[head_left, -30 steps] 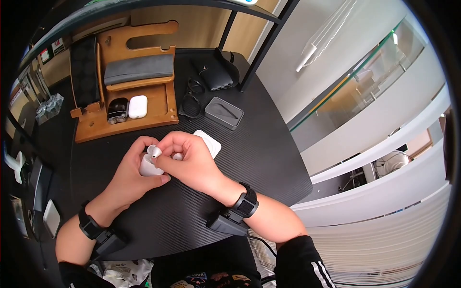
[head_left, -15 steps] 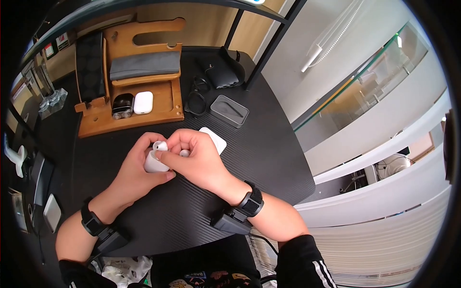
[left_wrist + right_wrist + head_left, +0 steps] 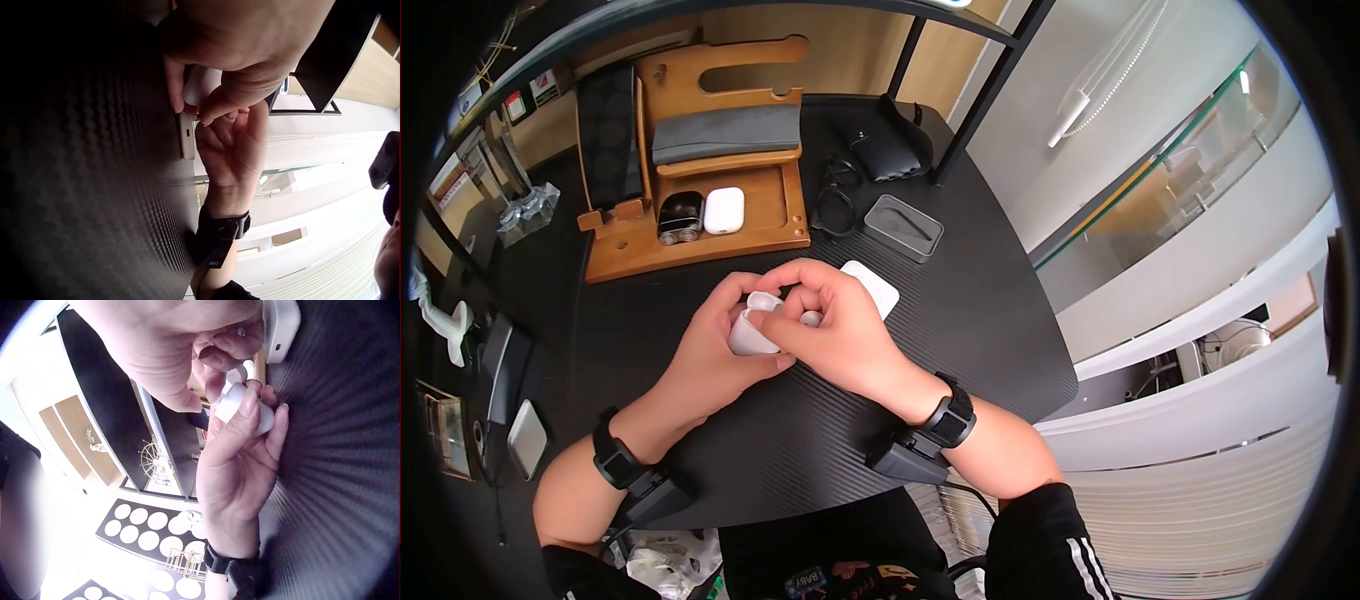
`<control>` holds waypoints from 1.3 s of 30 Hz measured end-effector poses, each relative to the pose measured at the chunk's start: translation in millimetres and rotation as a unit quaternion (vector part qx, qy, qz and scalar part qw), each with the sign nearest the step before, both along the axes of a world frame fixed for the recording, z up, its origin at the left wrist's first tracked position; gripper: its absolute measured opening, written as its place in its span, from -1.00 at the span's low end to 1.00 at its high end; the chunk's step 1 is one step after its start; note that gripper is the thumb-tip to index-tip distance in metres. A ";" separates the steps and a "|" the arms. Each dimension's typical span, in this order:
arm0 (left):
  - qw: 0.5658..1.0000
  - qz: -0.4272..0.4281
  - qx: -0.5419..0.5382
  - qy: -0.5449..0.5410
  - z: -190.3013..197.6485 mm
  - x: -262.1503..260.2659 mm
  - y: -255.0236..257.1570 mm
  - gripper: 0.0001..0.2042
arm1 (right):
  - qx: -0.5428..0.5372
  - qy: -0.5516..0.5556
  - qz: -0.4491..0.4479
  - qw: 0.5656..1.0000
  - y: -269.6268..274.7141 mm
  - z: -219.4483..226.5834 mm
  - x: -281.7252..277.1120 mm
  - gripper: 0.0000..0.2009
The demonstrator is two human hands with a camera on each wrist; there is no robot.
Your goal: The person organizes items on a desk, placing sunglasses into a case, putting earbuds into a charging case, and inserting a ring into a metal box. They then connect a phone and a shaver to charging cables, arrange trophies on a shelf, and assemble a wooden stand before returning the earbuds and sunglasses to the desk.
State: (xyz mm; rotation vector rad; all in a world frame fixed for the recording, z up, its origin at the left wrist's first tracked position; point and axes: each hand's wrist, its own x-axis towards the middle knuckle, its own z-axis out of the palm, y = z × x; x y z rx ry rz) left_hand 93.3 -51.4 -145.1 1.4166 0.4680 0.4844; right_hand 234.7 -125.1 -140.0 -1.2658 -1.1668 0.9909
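Observation:
My left hand (image 3: 718, 352) grips a small white earbud case (image 3: 750, 340) whose lid (image 3: 763, 300) stands raised. Close against it, my right hand (image 3: 840, 332) has its thumb and forefinger at the case's mouth. A white earbud (image 3: 811, 318) is tucked in the right hand's curled fingers, and the right wrist view shows this earbud (image 3: 241, 331) with its dark grille. The right fingers hide the inside of the case. Beyond the right hand, a flat white block with rounded corners (image 3: 873, 288) lies on the black desk (image 3: 800, 460).
A wooden stand (image 3: 700, 257) at the back carries a grey pouch (image 3: 725, 134), a black shaver (image 3: 680, 217) and another white case (image 3: 724, 210). To its right are dark glasses (image 3: 834, 212), a grey tray (image 3: 903, 228) and a black pouch (image 3: 888, 147). A white phone-like slab (image 3: 527, 440) lies far left.
The earbud that showed between the right fingertips and the lid is now out of sight at the case's mouth. The whole head view has shifted, so everything appears farther right.

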 end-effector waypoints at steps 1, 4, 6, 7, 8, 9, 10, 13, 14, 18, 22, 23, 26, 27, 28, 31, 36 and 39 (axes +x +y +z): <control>1.000 -0.001 -0.007 -0.002 1.0 0.4 -0.4 -0.48 | 0.010 0.019 0.005 1.000 0.9 -2.9 0.7 -0.75; 1.000 -0.002 -0.015 -0.011 -3.4 1.1 0.2 -0.49 | 0.054 0.066 -0.013 0.996 3.0 -5.7 -0.8 -0.72; 1.000 0.000 -0.013 -0.005 -4.3 0.1 1.1 -0.50 | 0.092 0.101 -0.030 0.990 1.3 -0.8 1.8 -0.64; 1.000 0.001 -0.014 -0.005 -4.8 -0.5 1.8 -0.50 | 0.099 0.131 -0.038 0.986 0.4 3.5 2.6 -0.62; 1.000 0.001 -0.007 -0.001 -5.9 -0.7 2.5 -0.50 | 0.108 0.136 -0.038 0.984 0.7 4.2 5.5 -0.61; 1.000 0.001 0.000 0.003 -6.6 -1.0 3.0 -0.50 | 0.117 0.140 -0.037 0.983 1.1 4.4 7.0 -0.59; 1.000 0.002 -0.001 0.002 -6.5 -1.1 3.0 -0.50 | 0.116 0.139 -0.036 0.983 1.4 4.8 6.2 -0.59; 1.000 0.009 -0.005 -0.007 -6.2 -0.7 2.4 -0.50 | 0.128 0.138 -0.053 0.981 1.4 5.7 4.2 -0.53; 1.000 0.007 -0.008 -0.008 -6.5 -0.4 2.8 -0.49 | 0.141 0.135 -0.045 0.980 2.0 5.0 3.5 -0.50; 1.000 0.007 -0.016 -0.004 -6.1 -0.5 3.2 -0.48 | 0.159 0.142 -0.026 0.977 2.7 4.6 -0.4 -0.41; 1.000 0.003 -0.008 0.016 -4.3 -1.4 4.0 -0.48 | 0.130 0.132 -0.012 0.983 -0.3 8.1 0.1 -0.39; 1.000 0.003 -0.012 0.007 -2.9 -1.1 3.2 -0.47 | 0.128 0.135 -0.015 0.982 -0.6 8.9 -0.5 -0.39; 1.000 0.002 -0.019 -0.007 -3.5 -0.9 3.2 -0.48 | 0.126 0.128 -0.016 0.984 -0.7 8.2 -0.2 -0.39; 1.000 0.002 -0.022 -0.013 -4.1 -1.1 3.2 -0.50 | 0.126 0.119 -0.015 0.985 -0.5 7.2 0.1 -0.40; 1.000 0.003 -0.023 -0.013 -3.7 -1.0 3.1 -0.50 | 0.125 0.119 -0.014 0.985 0.5 5.9 0.9 -0.40; 1.000 0.007 -0.021 -0.013 -2.9 -1.2 3.1 -0.49 | 0.109 0.104 0.001 0.989 3.7 2.0 1.8 -0.42; 0.998 0.020 -0.035 -0.044 -1.3 -1.0 3.1 -0.53 | 0.119 0.101 -0.012 0.988 0.2 6.3 -2.4 -0.38; 0.996 0.012 -0.074 -0.051 0.7 -2.1 3.3 -0.54 | 0.116 0.074 -0.013 0.990 -1.0 10.8 -3.6 -0.36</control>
